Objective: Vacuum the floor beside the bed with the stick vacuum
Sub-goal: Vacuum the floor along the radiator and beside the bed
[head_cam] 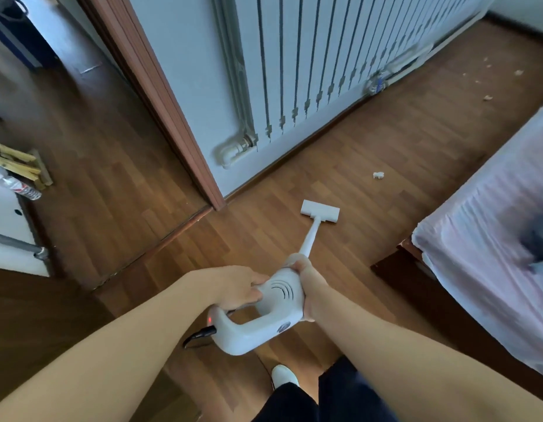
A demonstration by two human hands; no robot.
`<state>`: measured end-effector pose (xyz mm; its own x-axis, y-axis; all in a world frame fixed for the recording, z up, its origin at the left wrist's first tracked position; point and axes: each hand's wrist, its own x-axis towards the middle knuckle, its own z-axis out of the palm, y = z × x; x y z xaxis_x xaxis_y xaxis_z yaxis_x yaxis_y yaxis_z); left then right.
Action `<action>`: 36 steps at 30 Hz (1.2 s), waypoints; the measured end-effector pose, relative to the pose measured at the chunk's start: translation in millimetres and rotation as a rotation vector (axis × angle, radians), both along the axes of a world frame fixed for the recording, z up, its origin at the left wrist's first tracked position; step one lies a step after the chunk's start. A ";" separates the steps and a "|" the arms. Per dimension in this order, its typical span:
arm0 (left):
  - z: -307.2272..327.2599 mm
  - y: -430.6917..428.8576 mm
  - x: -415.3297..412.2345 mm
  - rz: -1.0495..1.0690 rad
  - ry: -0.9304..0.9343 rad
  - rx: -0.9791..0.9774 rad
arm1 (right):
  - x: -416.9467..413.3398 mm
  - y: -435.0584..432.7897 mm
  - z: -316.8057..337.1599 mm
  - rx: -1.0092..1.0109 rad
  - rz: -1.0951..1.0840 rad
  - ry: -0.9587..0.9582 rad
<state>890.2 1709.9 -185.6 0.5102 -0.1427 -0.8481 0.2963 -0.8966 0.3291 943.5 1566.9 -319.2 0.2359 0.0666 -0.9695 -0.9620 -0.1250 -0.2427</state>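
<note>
At lower centre the left hand (237,288) and right hand (307,286) both clutch the vacuum (276,315); its head (320,211) lies on the floor (386,141) mid-frame, left of the bed (492,226)

One vacuum (279,306) is counted, held by two hands: a left hand (239,287) and a right hand (308,284). One bed (492,208), one radiator (310,56), one plastic bottle (19,187) and one white shoe (284,376) are seen. One paper scrap (378,175) is noted, and at least four smaller crumbs (519,72) farther off.
</note>
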 end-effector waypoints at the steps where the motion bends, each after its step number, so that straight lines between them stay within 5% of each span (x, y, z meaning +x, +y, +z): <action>1: -3.0 -6.2 5.0 -0.041 0.004 0.005 | -0.2 -9.0 -0.3 0.004 -0.038 0.004; 15: -19.7 -74.3 99.9 -0.294 0.022 -0.008 | 53.6 -92.2 -11.1 -0.036 -0.266 -0.007; 36: -17.4 -94.6 218.0 -0.268 -0.051 0.003 | 174.1 -114.3 -1.4 -0.025 -0.246 0.002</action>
<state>1108.2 1615.3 -203.0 0.4963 -0.2762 -0.8230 0.0314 -0.9417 0.3349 1117.5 1452.6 -320.6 0.2405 -0.0165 -0.9705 -0.9647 0.1068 -0.2408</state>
